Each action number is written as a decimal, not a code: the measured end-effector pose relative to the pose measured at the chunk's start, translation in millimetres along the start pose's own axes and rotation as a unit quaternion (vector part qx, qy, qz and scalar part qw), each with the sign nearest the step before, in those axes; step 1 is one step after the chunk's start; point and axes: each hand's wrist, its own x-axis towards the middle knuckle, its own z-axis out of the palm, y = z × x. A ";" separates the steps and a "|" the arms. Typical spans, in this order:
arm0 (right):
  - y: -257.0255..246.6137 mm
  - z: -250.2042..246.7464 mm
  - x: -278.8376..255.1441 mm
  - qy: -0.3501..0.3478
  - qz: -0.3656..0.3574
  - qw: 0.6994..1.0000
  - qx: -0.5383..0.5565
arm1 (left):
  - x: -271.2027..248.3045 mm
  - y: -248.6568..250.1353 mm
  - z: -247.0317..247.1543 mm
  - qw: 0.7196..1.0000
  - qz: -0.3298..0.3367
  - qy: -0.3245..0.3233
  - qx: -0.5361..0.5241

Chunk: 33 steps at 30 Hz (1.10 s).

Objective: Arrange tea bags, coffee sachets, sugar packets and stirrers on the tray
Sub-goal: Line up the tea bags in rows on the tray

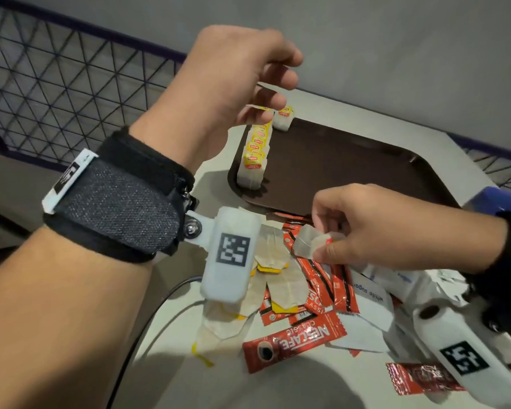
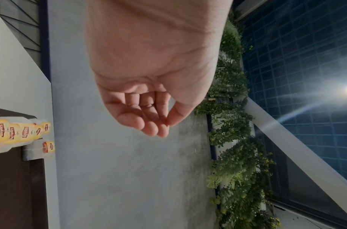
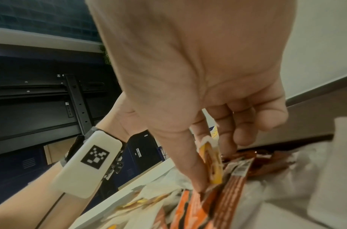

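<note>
A dark brown tray [image 1: 351,172] lies on the pale table. A row of yellow-labelled tea bags [image 1: 254,152] stands along its left edge, and one more tea bag [image 1: 283,119] stands at the far corner. My left hand [image 1: 266,101] hovers just above the far end of the row; the left wrist view shows this left hand [image 2: 164,124] loosely curled and holding nothing. My right hand [image 1: 322,246] pinches a tea bag [image 1: 306,242] between thumb and fingers above the mixed pile, its yellow tag [image 3: 212,164] showing. Red coffee sachets [image 1: 295,338] and white sugar packets [image 1: 372,293] lie in the pile.
Loose tea bags [image 1: 278,276] are heaped near the table's front left, beside a dark cable [image 1: 148,320]. A wire mesh railing [image 1: 56,84] runs behind the table on the left, with a grey wall beyond. The tray's middle and right are bare.
</note>
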 end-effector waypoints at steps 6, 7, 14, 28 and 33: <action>-7.4 -5.0 -1.6 0.010 -0.026 0.996 0.086 | -0.4 2.7 -4.5 1.000 0.005 -0.008 -0.004; -10.2 -8.2 -1.0 0.019 -0.032 0.994 0.104 | -0.2 3.2 -5.6 1.000 0.007 -0.005 -0.006; -38.3 -6.8 7.1 0.158 -0.166 0.971 -0.063 | 1.6 6.1 -10.3 1.000 0.012 0.011 -0.022; -55.8 4.1 -7.0 -0.024 -0.210 0.966 -0.149 | 0.9 11.5 -18.3 0.998 0.022 0.035 -0.055; -53.7 1.4 -0.2 -0.014 -0.188 0.976 -0.109 | 0.5 11.3 -17.5 0.998 0.021 0.037 -0.054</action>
